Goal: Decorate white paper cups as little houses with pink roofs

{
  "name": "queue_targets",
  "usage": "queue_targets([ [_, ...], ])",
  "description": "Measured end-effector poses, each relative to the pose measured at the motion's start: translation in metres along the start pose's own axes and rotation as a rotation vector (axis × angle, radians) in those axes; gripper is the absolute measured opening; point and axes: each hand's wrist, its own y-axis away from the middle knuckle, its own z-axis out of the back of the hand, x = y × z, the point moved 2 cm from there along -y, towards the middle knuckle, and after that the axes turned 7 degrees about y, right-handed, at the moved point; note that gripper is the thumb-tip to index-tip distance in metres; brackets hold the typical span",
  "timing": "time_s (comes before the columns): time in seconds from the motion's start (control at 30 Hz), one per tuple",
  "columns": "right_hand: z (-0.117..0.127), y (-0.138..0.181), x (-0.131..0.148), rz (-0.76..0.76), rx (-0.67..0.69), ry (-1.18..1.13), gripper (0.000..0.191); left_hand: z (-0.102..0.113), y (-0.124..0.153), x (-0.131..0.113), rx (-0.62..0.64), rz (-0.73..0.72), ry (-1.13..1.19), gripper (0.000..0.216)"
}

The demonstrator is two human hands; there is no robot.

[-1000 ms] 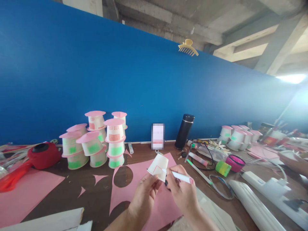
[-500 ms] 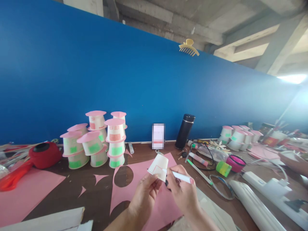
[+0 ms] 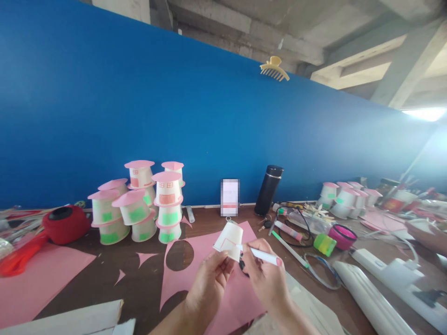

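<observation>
Head view, the only one. My left hand [image 3: 209, 281] pinches one white paper cup [image 3: 230, 239] by its rim, thumb and fingers clamped on the lower edge. The cup is tilted, held above the pink sheet [image 3: 209, 274], clear of the table. A pink outline is drawn on the cup's side.

My right hand [image 3: 267, 279] grips one white marker [image 3: 263, 256] with a pink end, fingers closed around it. Its tip touches the cup near the rim.

The pink sheet under my hands has two round holes cut out, one whole and one partly behind my left arm. Small pink offcuts [image 3: 145, 258] lie on the brown table [image 3: 104, 279] just left of it. A second pink sheet [image 3: 38, 284] lies far left.

Back left: a stack of finished cup houses [image 3: 139, 204] with pink roofs and green patches, about nine, some hidden behind others. One red object with a black top [image 3: 63, 223] sits beside them. One black flask [image 3: 267, 190] stands upright by the blue wall [image 3: 174, 116]. One yellow hair claw [image 3: 274, 69] sits on the wall's top edge.

Right side: a second cluster of cup houses [image 3: 344, 197], count unclear. One green-yellow roll [image 3: 323, 244], one pink roll [image 3: 342, 236] just beside it. One white power strip [image 3: 394, 274] runs along the table. Another person's hand [image 3: 428, 235] shows at the far right edge.
</observation>
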Motion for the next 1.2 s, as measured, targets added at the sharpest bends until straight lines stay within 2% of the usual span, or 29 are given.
queue_targets([
  [0.33, -0.0010, 0.0001, -0.0025, 0.004, -0.002, -0.005, 0.024, -0.0037, 0.0003, -0.0010, -0.043, 0.014, 0.018, 0.008],
  [0.47, -0.0019, 0.0010, -0.0051, -0.014, 0.013, -0.035, 0.022, -0.0001, -0.0009, -0.0006, -0.013, 0.042, -0.018, 0.005],
  [0.63, -0.0029, 0.0016, -0.0052, -0.026, 0.018, -0.043, 0.022, 0.0055, -0.0024, 0.0009, 0.056, 0.111, -0.079, 0.021],
  [0.97, -0.0048, 0.0019, -0.0054, -0.015, 0.029, -0.068, 0.021, -0.0020, 0.0020, 0.0021, 0.163, 0.065, -0.066, 0.042],
  [1.2, -0.0061, 0.0004, -0.0064, -0.017, 0.037, -0.056, 0.021, -0.0001, 0.0001, 0.0022, 0.145, 0.067, -0.043, 0.029],
])
